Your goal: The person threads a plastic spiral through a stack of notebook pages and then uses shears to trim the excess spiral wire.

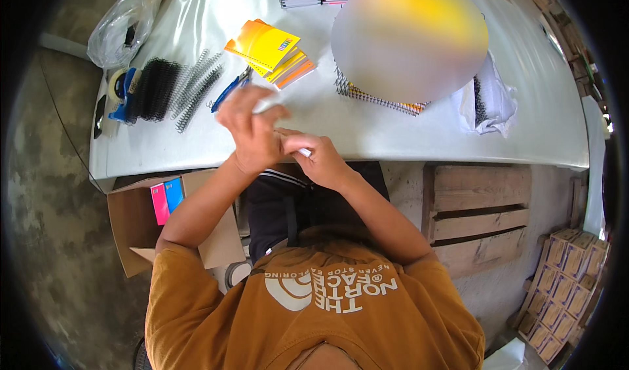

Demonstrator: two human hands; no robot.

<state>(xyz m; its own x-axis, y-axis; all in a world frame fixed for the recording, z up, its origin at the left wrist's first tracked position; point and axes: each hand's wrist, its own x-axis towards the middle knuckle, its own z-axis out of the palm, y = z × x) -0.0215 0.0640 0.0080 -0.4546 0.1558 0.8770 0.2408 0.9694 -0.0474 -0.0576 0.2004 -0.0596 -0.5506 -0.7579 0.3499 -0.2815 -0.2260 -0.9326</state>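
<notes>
My left hand [252,134] is raised over the table's front edge, its fingers bent and smeared by motion. A pale blur shows by its fingertips; I cannot make out what it is. Right beside it, my right hand [321,161] is closed on a small white object [304,152], mostly hidden by the fingers. Just beyond the left hand lie blue-handled scissors [226,95]. Past them sits a loose stack of yellow and orange spiral-edged notebooks [272,45]. Black wire binding coils [157,88] and thinner coils [196,88] lie to the left.
At the white table's [190,150] left end are a blue tape dispenser [123,95], a phone [100,116] and a clear plastic bag [124,29]. More bound notebooks [380,101] lie right, partly behind a blurred patch. A cardboard box [131,219] stands below; a wooden pallet [481,190] is at right.
</notes>
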